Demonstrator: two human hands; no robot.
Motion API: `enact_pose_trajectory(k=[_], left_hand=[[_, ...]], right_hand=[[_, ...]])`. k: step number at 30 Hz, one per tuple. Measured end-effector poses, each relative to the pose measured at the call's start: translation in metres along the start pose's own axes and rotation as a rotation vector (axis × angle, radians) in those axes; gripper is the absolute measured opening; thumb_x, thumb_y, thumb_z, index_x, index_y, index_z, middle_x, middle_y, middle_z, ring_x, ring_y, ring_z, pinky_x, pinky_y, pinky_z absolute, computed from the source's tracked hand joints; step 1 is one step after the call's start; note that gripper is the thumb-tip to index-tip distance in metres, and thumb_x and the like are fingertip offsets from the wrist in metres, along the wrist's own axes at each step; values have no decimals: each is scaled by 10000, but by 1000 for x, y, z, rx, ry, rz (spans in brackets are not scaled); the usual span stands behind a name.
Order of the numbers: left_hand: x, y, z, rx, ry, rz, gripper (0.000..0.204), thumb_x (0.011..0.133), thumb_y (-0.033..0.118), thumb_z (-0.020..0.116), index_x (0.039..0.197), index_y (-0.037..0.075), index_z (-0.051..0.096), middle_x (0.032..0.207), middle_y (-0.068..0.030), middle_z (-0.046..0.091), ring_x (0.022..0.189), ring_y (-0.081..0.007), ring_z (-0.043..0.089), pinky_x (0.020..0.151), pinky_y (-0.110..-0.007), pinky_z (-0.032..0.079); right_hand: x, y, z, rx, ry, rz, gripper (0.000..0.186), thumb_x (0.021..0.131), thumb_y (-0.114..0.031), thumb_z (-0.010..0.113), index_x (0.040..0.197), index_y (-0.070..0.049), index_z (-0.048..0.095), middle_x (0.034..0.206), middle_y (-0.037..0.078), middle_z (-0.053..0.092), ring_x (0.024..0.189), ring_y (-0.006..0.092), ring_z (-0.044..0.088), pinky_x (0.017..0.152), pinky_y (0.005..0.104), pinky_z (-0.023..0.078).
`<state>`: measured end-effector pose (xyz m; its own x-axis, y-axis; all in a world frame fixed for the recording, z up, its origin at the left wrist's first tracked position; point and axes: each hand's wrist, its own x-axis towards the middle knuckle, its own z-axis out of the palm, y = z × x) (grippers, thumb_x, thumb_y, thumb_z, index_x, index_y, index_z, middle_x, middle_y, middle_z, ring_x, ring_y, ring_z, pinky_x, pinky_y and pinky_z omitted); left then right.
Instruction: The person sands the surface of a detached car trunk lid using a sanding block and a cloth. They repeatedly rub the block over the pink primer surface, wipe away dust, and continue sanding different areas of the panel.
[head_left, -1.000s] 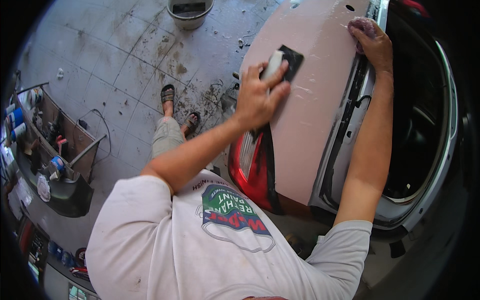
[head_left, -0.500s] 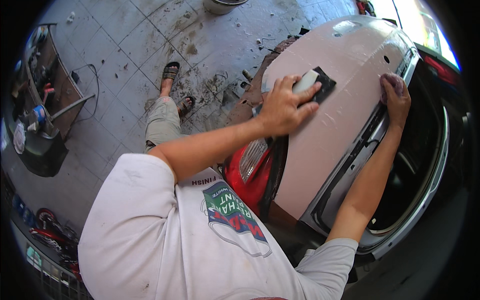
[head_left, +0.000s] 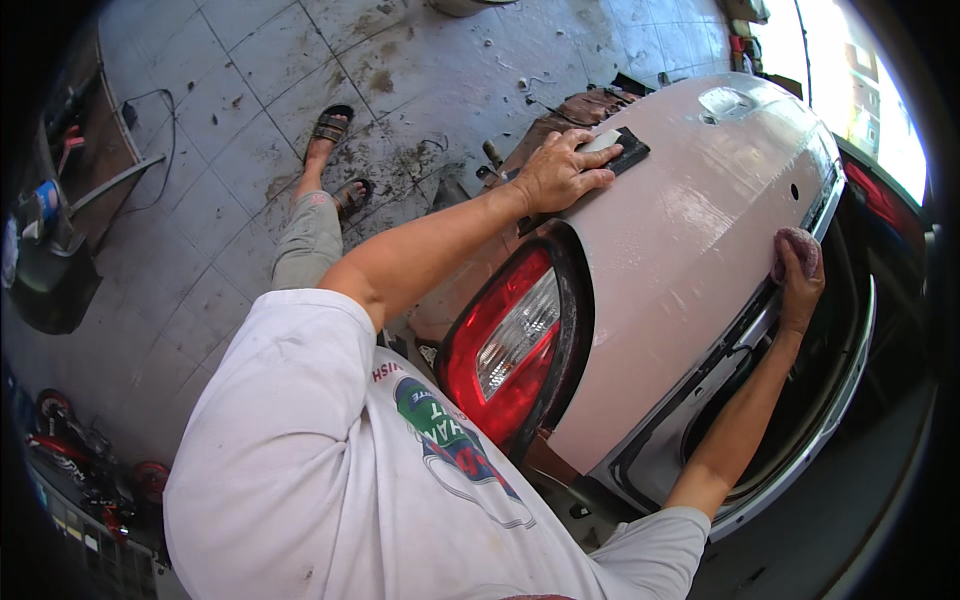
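Observation:
My left hand [head_left: 565,172] is closed around a white sanding block [head_left: 600,142] with black sandpaper [head_left: 630,153] under it. The block lies on the far left edge of a wet, pinkish primed car body panel [head_left: 680,210]. On the panel's right side, my right hand [head_left: 800,285] grips a mottled purple-pink sponge or cloth [head_left: 796,250], held against the edge by the window opening. Nearer to me, below my left hand, a red and clear tail light [head_left: 515,340] sits in a black surround.
Grey floor tiles [head_left: 240,130] carry dirt and debris on the left. A dark bumper-like part [head_left: 55,285] and a stand with a metal bar [head_left: 120,185] are at far left. A red and black motorcycle [head_left: 75,450] stands lower left. A bucket [head_left: 465,5] shows at the top.
My left hand has slid the sanding block from the panel's middle toward its far left edge. My right hand stays near the window edge. The view has shifted, showing more of the tail light.

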<state>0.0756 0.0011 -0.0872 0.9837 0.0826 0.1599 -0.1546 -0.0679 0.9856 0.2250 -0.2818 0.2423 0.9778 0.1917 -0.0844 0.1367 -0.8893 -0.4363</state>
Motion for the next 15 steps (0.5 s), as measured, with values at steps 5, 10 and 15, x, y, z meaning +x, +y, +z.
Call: enact_pose_trajectory(k=[5, 10, 15], left_hand=[[-76, 25, -30, -31, -136, -22, 525, 1007, 429, 692, 1472, 186, 695, 1490, -280, 563, 1318, -426, 547, 1142, -496, 415], [-7, -35, 1, -13, -47, 42, 508, 1006, 433, 697, 1446, 179, 710, 1506, -264, 553, 1310, -415, 558, 1127, -486, 435], [9, -43, 22, 55, -67, -12, 484, 1003, 399, 705, 1439, 191, 718, 1520, -258, 545, 1279, -407, 566, 1118, -498, 437]], right_hand=[[-18, 18, -5, -101, 7, -44, 243, 963, -92, 800, 1190, -25, 747, 1121, 29, 759, 1043, 120, 692, 971, 283, 528], [-15, 14, -7, -82, 55, 12, 260, 968, -96, 800, 1206, -12, 737, 1130, 35, 755, 1044, 124, 691, 983, 292, 527], [-7, 13, -2, -126, 38, -47, 255, 986, -71, 778, 1224, 7, 726, 1134, 50, 752, 1052, 125, 689, 969, 293, 533]])
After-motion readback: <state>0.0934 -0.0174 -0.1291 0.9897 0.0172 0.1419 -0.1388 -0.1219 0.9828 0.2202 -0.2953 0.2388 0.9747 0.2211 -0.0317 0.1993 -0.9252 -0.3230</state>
